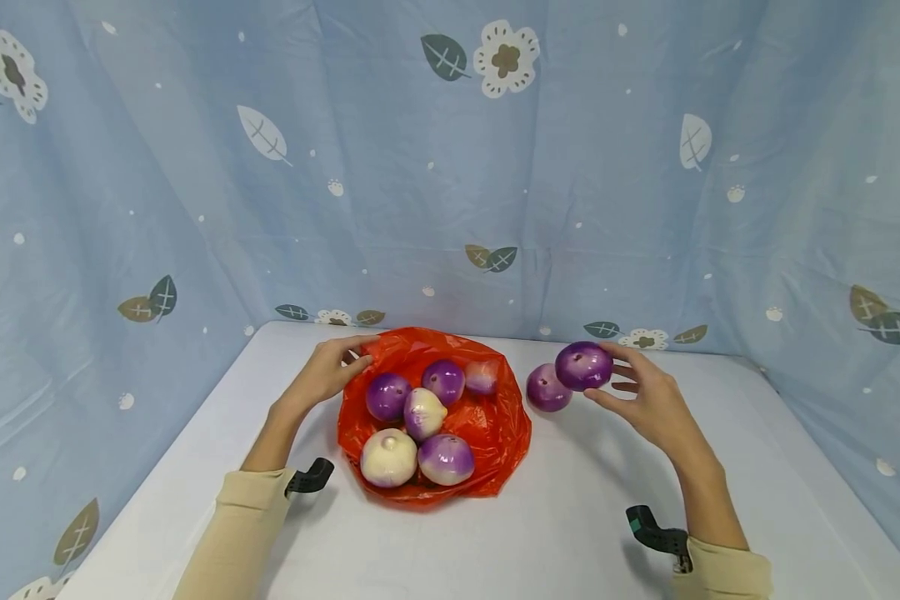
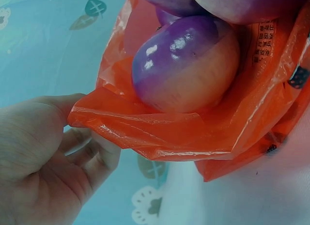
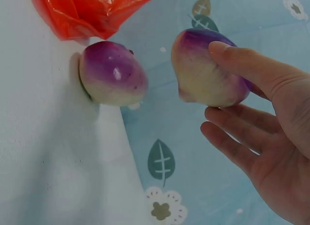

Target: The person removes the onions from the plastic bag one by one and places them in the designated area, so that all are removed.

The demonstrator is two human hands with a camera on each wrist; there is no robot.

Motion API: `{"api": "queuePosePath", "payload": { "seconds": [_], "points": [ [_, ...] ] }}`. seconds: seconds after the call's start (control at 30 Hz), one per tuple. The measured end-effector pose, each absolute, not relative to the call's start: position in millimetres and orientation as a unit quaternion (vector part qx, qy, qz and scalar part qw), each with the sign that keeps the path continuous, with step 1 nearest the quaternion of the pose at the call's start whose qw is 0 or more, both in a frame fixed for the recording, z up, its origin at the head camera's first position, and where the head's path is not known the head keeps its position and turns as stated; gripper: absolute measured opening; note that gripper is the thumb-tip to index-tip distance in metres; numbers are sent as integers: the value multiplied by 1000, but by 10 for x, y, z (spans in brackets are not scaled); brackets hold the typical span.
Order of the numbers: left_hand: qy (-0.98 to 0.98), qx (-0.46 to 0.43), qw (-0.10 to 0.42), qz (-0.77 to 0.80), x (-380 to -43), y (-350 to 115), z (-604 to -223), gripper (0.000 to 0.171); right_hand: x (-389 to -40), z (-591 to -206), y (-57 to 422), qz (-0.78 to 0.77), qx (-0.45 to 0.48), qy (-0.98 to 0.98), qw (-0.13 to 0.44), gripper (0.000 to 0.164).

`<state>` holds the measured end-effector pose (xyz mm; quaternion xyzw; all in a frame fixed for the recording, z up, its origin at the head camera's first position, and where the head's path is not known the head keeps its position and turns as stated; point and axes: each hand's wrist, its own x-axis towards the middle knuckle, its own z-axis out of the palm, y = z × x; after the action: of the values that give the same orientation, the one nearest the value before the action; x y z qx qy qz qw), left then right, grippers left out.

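My left hand (image 1: 324, 375) pinches the left rim of a red plastic bag (image 1: 508, 437), thumb above and fingers below in the left wrist view. Several glossy purple-and-white turnips (image 1: 447, 459) lie in the wide-mouthed bag, one (image 2: 186, 65) close to the held rim. To the right, my right hand (image 1: 651, 402) grips another turnip (image 1: 581, 367) between thumb and fingers, raised above the table. A further turnip (image 1: 546, 392) rests on the table between the bag and that hand; the right wrist view shows its purple top and pale base.
The white table (image 1: 570, 517) runs back to a blue patterned curtain (image 1: 390, 167), which also hangs along both sides. Dark wrist mounts (image 1: 311, 476) stick out from both sleeves over the table.
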<state>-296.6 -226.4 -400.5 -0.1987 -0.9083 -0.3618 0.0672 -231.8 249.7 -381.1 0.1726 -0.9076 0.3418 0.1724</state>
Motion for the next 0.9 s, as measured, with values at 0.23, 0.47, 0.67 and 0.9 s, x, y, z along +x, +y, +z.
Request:
{"api": "queuePosePath", "payload": {
  "seconds": [0.23,0.47,0.67,0.9],
  "points": [
    [-907,-202,68,-363,-2990,-2272,-4030,41,-2322,-3858,2581,337,151,-914,170,74],
    [-907,-205,69,-361,-2990,-2275,-4035,40,-2324,-3887,2669,339,122,-918,167,71],
    [-907,-206,71,-360,-2994,-2274,-4032,40,-2344,-3922,2725,342,112,-919,163,71],
    [-907,-204,69,-362,-2994,-2277,-4040,41,-2358,-3985,2754,330,100,-928,144,71]
  ]
}}
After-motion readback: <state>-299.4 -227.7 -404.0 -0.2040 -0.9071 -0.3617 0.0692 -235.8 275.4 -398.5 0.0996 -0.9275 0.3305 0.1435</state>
